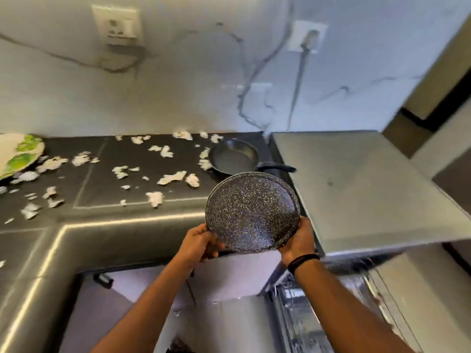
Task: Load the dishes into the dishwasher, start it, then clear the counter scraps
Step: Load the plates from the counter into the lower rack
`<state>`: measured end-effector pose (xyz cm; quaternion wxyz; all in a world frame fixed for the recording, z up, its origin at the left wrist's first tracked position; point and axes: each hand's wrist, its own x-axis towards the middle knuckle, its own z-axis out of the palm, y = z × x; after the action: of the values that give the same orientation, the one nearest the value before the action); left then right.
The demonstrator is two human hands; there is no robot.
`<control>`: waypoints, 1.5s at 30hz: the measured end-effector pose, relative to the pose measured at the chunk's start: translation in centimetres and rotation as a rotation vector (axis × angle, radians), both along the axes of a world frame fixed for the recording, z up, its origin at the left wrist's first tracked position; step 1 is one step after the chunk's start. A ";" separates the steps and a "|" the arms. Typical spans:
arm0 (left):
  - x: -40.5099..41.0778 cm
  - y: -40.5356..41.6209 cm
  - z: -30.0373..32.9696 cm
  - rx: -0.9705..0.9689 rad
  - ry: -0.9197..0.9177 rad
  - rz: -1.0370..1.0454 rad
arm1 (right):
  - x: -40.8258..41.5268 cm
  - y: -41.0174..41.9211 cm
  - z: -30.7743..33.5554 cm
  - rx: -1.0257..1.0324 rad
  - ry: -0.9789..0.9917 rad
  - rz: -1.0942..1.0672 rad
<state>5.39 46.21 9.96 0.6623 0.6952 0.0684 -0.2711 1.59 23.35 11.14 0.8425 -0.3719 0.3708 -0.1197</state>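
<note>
Speckled dark plate (252, 212), round, tilted with its face toward the camera, held in the air over the near edge of the worktop (107, 233). A second rim shows just behind its upper edge, so possibly two plates stacked; cannot tell for sure. Left hand (201, 242) grips the lower left rim, fingers curled round the edge. Right hand (299, 238) cups the lower right rim, thumb on the front; a black band (303, 262) sits on that wrist.

Just beyond the plate, a dark frying pan (233, 156) rests on the worktop, its handle pointing right. White scraps (170, 178) lie scattered across the dark worktop from the pan out to the far left. At the left edge, a white and green plate (20, 154), partly cut off.

Right of the pan, a grey steel appliance top (356, 184). Below it, near right, wire racks (303, 319) show, blurred. Marbled wall behind carries two sockets (117, 26), a cord hanging from the right one.
</note>
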 end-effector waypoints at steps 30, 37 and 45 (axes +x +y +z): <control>-6.8 -40.1 -20.0 0.539 0.444 -0.510 | -25.8 -22.6 -22.1 0.474 0.549 -0.924; -7.2 -44.8 -29.3 0.870 -0.185 -0.695 | -22.5 -23.5 -32.8 0.545 0.613 -0.826; -6.5 -46.1 -38.7 1.040 -0.341 -0.467 | -18.4 -26.1 -41.8 0.639 0.652 -0.597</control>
<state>-1.09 0.07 -28.69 0.1591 0.9587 -0.0697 -0.2251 -16.84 -2.78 -30.69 0.6842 0.0065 0.7203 -0.1136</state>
